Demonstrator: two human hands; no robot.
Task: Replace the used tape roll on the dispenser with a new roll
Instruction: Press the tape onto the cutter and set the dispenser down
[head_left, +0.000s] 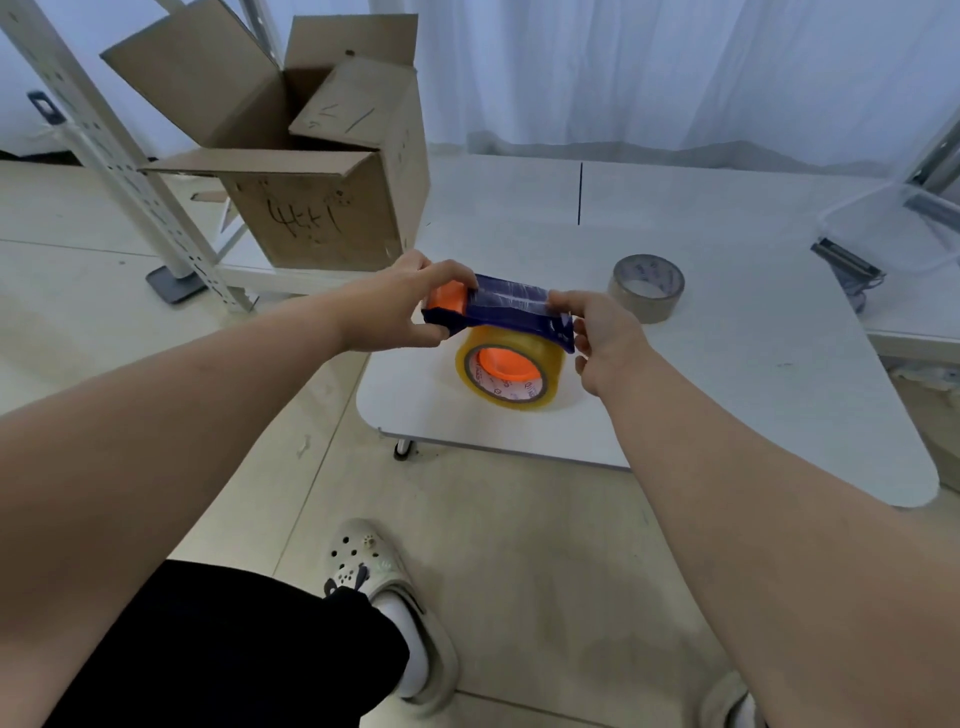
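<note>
I hold a blue tape dispenser (511, 312) with an orange handle end above the white table (727, 364). A full yellowish tape roll (511, 371) sits on the dispenser's orange hub, below the blue frame. My left hand (400, 304) grips the dispenser's orange handle end. My right hand (602, 338) pinches the frame's other end, where clear tape lies across the top. A thin, nearly used grey-brown roll (647, 288) stands on the table to the right, apart from both hands.
An open cardboard box (311, 208) stands at the table's far left, beside a white perforated rack post (104, 150). A clear plastic bin (893, 228) is at the far right. White curtains hang behind. My feet in light clogs are on the tiled floor.
</note>
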